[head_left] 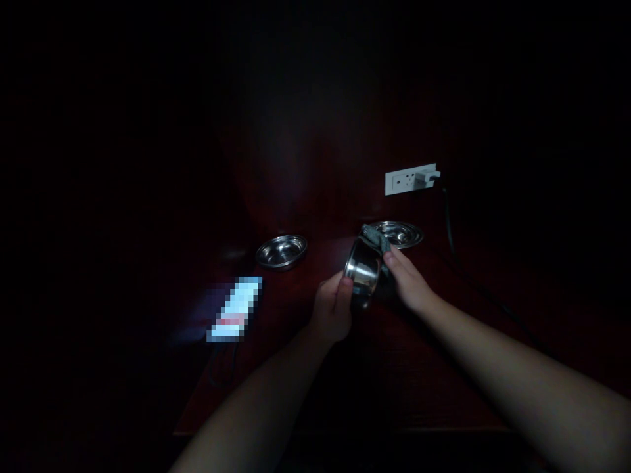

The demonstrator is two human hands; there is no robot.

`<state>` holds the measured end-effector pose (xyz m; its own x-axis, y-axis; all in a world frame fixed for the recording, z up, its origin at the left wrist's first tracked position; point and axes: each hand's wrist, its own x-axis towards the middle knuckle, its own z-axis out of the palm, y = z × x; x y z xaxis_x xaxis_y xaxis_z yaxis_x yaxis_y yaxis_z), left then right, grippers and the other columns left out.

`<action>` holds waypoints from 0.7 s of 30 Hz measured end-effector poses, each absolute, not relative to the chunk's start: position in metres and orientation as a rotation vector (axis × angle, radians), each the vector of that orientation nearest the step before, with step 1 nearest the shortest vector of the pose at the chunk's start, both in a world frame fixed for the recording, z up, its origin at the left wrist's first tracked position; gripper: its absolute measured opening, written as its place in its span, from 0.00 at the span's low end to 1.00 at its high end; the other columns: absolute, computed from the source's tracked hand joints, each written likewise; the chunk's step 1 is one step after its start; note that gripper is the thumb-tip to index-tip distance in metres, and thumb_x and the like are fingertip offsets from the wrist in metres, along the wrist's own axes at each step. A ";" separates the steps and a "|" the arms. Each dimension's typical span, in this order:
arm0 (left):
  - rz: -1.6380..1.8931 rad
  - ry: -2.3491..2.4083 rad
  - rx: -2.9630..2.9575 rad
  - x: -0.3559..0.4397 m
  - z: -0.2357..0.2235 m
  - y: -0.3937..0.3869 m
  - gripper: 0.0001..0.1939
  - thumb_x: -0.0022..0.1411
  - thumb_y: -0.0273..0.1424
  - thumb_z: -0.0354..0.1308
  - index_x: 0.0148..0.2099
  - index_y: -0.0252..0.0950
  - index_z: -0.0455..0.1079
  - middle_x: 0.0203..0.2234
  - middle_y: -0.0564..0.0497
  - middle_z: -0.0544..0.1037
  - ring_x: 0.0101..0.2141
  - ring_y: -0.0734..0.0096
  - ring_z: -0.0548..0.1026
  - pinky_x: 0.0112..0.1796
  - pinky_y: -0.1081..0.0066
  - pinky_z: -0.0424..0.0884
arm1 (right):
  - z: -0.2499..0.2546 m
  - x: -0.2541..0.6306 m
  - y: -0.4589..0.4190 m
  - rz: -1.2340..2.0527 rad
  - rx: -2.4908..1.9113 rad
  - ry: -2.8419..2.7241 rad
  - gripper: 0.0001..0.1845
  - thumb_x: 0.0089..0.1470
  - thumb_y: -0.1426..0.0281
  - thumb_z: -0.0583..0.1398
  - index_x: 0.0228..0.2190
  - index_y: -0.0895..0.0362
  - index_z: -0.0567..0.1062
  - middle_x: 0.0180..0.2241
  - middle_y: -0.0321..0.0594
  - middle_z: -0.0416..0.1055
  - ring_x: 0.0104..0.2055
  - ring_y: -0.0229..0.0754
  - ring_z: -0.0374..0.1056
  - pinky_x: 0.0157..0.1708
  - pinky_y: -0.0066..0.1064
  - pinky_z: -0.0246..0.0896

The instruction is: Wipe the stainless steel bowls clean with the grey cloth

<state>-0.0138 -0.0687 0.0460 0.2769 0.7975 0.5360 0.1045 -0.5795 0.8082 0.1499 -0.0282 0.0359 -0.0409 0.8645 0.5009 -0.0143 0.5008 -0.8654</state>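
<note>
A shiny steel bowl (363,268) is held tilted on its side above the dark red table. My left hand (335,305) is closed on its left edge, the thumb lying against the metal. On the other side, my right hand (408,279) grips a grey-green cloth (377,238) and presses it against the bowl. Part of the cloth and the right hand's fingers are hidden behind the bowl. Just beyond the cloth lies a shallow steel dish (407,235), partly covered from view. Another steel bowl (282,252) rests on the table farther left.
A phone with a lit, pixelated screen (235,309) lies near the left edge of the table (394,387). On the wall at the back right is a white socket plate (400,181) with a plug (426,177). A dark cable (448,223) runs down the right side. The surroundings are very dark.
</note>
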 end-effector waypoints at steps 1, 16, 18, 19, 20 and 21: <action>1.345 0.807 1.888 -0.014 0.046 -0.069 0.24 0.65 0.42 0.36 0.34 0.33 0.68 0.25 0.48 0.73 0.27 0.71 0.69 0.30 0.71 0.65 | 0.036 0.150 -0.028 0.841 -0.790 -1.442 0.27 0.55 0.53 0.51 0.53 0.48 0.64 0.54 0.35 0.65 0.58 0.46 0.57 0.59 0.43 0.48; 1.353 0.797 1.892 -0.012 0.047 -0.070 0.24 0.64 0.42 0.36 0.34 0.33 0.68 0.25 0.49 0.73 0.26 0.71 0.69 0.30 0.71 0.64 | 0.038 0.151 -0.029 0.818 -0.774 -1.463 0.27 0.55 0.53 0.51 0.53 0.49 0.64 0.54 0.36 0.65 0.57 0.46 0.57 0.59 0.43 0.46; 1.360 0.790 1.901 -0.012 0.048 -0.070 0.24 0.65 0.42 0.36 0.34 0.33 0.68 0.25 0.49 0.72 0.26 0.71 0.69 0.29 0.71 0.64 | 0.038 0.151 -0.029 0.820 -0.773 -1.461 0.26 0.55 0.53 0.51 0.53 0.48 0.64 0.54 0.36 0.65 0.57 0.46 0.58 0.59 0.43 0.46; 1.364 0.787 1.906 -0.012 0.048 -0.070 0.23 0.65 0.41 0.35 0.34 0.33 0.68 0.25 0.49 0.72 0.26 0.71 0.69 0.29 0.71 0.64 | 0.038 0.151 -0.029 0.828 -0.773 -1.458 0.26 0.55 0.54 0.51 0.53 0.48 0.64 0.54 0.36 0.65 0.57 0.45 0.58 0.59 0.43 0.46; 1.367 0.785 1.910 -0.012 0.048 -0.070 0.23 0.65 0.41 0.35 0.34 0.33 0.68 0.25 0.49 0.72 0.26 0.71 0.69 0.29 0.71 0.64 | 0.038 0.151 -0.029 0.834 -0.773 -1.454 0.26 0.55 0.54 0.51 0.53 0.48 0.64 0.54 0.36 0.65 0.57 0.45 0.58 0.59 0.43 0.46; 1.369 0.783 1.912 -0.012 0.048 -0.070 0.23 0.65 0.40 0.35 0.34 0.33 0.68 0.25 0.49 0.72 0.26 0.71 0.69 0.30 0.71 0.64 | 0.038 0.151 -0.029 0.838 -0.773 -1.449 0.26 0.55 0.54 0.51 0.53 0.49 0.65 0.54 0.36 0.65 0.57 0.45 0.58 0.59 0.43 0.46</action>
<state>-0.0122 -0.0705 0.0482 0.2759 0.7757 0.5677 0.0960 -0.6099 0.7867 0.1513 -0.0294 0.0376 -0.0469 0.8560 0.5149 -0.0194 0.5146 -0.8572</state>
